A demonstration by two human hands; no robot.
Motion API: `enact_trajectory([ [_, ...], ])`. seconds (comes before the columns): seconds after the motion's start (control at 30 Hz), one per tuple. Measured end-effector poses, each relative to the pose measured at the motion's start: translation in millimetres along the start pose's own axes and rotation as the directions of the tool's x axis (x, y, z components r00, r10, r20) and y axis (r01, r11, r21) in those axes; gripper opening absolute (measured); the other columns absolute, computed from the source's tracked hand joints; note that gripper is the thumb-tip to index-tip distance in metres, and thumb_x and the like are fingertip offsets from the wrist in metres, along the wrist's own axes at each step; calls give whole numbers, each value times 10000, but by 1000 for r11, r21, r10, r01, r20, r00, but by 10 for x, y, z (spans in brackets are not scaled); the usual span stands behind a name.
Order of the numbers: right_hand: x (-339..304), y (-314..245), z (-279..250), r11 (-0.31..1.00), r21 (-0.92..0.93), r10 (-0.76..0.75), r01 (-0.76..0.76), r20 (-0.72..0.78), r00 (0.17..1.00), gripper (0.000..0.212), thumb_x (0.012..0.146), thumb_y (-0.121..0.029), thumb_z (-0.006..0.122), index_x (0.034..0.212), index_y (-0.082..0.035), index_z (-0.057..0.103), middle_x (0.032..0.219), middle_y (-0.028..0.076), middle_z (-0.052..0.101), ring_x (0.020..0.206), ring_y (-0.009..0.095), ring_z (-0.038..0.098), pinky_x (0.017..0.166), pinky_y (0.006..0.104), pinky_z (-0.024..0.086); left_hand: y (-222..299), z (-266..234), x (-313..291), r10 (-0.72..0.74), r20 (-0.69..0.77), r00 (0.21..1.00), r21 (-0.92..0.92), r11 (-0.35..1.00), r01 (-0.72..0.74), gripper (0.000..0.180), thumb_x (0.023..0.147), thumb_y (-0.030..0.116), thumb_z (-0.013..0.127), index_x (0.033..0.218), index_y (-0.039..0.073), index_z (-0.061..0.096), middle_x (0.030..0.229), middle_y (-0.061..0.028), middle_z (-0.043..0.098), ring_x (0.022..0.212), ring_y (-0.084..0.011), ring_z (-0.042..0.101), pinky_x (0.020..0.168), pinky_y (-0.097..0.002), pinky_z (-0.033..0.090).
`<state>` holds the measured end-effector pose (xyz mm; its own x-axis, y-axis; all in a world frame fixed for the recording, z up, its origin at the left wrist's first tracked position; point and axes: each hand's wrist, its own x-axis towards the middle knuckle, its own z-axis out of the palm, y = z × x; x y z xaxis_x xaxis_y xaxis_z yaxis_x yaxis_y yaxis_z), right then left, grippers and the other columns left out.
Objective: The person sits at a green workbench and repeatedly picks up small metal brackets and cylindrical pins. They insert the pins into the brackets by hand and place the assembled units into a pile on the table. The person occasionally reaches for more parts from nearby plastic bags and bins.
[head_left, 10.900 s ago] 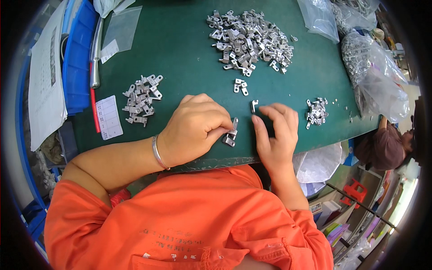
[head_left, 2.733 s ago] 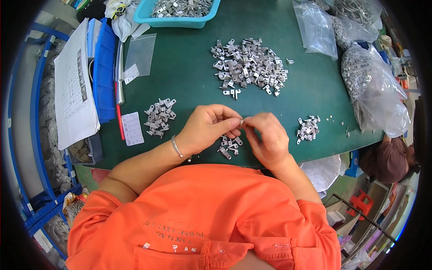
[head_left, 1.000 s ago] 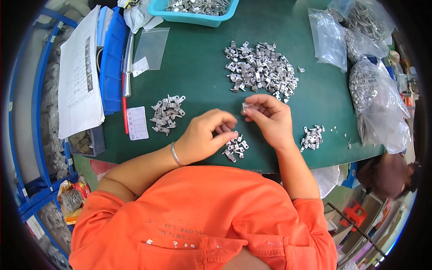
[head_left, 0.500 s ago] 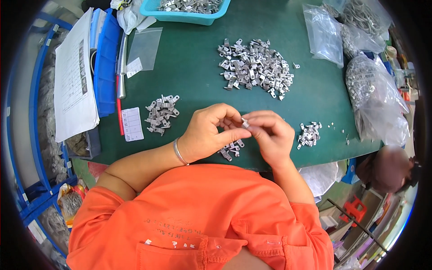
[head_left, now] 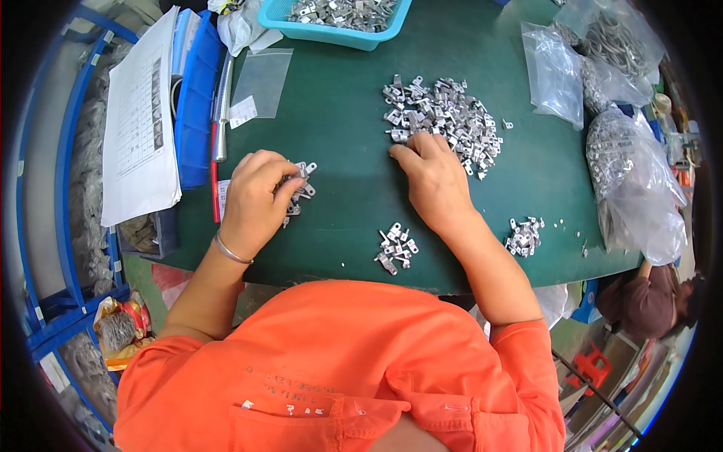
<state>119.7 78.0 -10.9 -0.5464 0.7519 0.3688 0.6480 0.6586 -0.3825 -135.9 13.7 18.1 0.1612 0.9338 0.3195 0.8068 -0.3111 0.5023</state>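
Note:
My left hand [head_left: 257, 197] is at the left pile of small metal brackets [head_left: 306, 190] and covers part of it. Its thumb and forefinger close around a bracket at the top of that pile. At the near left edge of the large bracket heap [head_left: 471, 124], my right hand [head_left: 437, 179] reaches in with thumb and forefinger apart; some fingertips are hidden among the pieces. Between my arms, close to the table's front edge, lies a small group of brackets [head_left: 397, 247]. Another little pile of brackets [head_left: 525, 236] sits right of my right forearm.
A turquoise basket [head_left: 331, 32] of metal parts stands at the far edge of the green table [head_left: 339, 120]. Clear plastic bags [head_left: 636, 181] of parts line the right side. Papers [head_left: 139, 128] lean by a blue bin [head_left: 197, 113] on the left. Another person [head_left: 648, 301] is at right.
My hands were together in front of me, fingering a small metal bracket. They have parted: the left moved to the left pile, the right forward to the large heap.

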Motion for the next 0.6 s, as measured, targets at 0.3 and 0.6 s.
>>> enact_trajectory([
  [0.3,-340,-191,-158,734,634,312,-243,3,950,259,784,68,690,1003,-12,579,992,108,652,831,200,663,684,283,539,347,180,131,-169,139,976,-518,827,217,217,767,-12,743,966,10,660,880,-50,607,741,-95,606,647,-215,494],
  [0.6,-530,-329,-258,816,552,321,-173,-184,929,391,776,77,709,1105,-19,521,950,82,653,780,151,662,630,254,543,585,621,237,-52,569,821,-794,224,565,189,982,69,511,1122,-23,597,925,-70,647,796,-102,618,730,-243,523],
])
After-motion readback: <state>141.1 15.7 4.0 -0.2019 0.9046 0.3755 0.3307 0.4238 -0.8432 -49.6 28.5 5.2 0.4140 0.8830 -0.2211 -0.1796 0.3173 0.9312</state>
